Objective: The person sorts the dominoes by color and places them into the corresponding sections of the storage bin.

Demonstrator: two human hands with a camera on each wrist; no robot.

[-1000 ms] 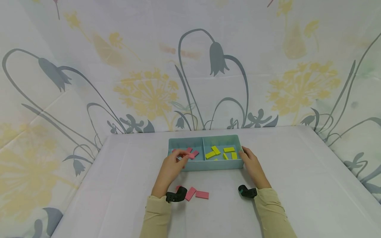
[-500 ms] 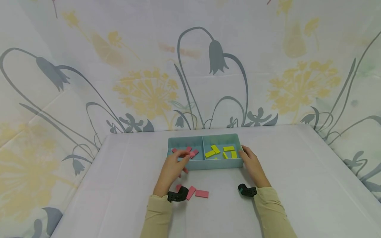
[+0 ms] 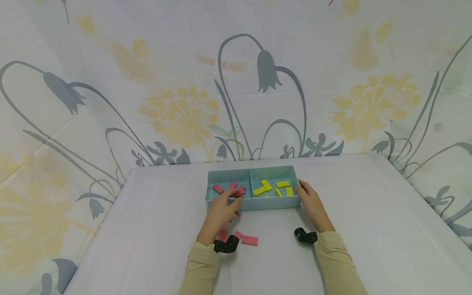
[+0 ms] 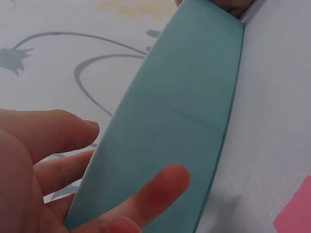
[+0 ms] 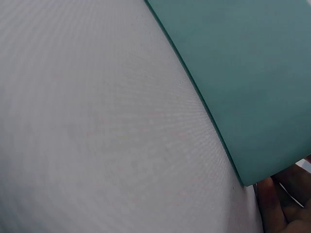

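A blue-green two-compartment box (image 3: 271,203) stands mid-table in the head view. Pink rectangular blocks (image 3: 218,188) lie in its left compartment, several yellow ones (image 3: 266,185) in the right. My left hand (image 3: 220,209) reaches over the front wall of the pink side, covering part of it. In the left wrist view its thumb and fingers are spread, with nothing between them, on either side of the wall (image 4: 165,97). At the box's right end, my right hand (image 3: 313,205) grips the rim by the front corner, its fingers outside the end wall.
On the white table in front of the box lie several loose pink blocks (image 3: 250,240), partly hidden by the left wrist and its black wrist camera (image 3: 228,244). A flower-printed cloth (image 3: 184,119) rises behind the table's back edge.
My left hand has let go of a pink block in the left compartment and shifted slightly right and toward me. The right hand stays at the box's end.
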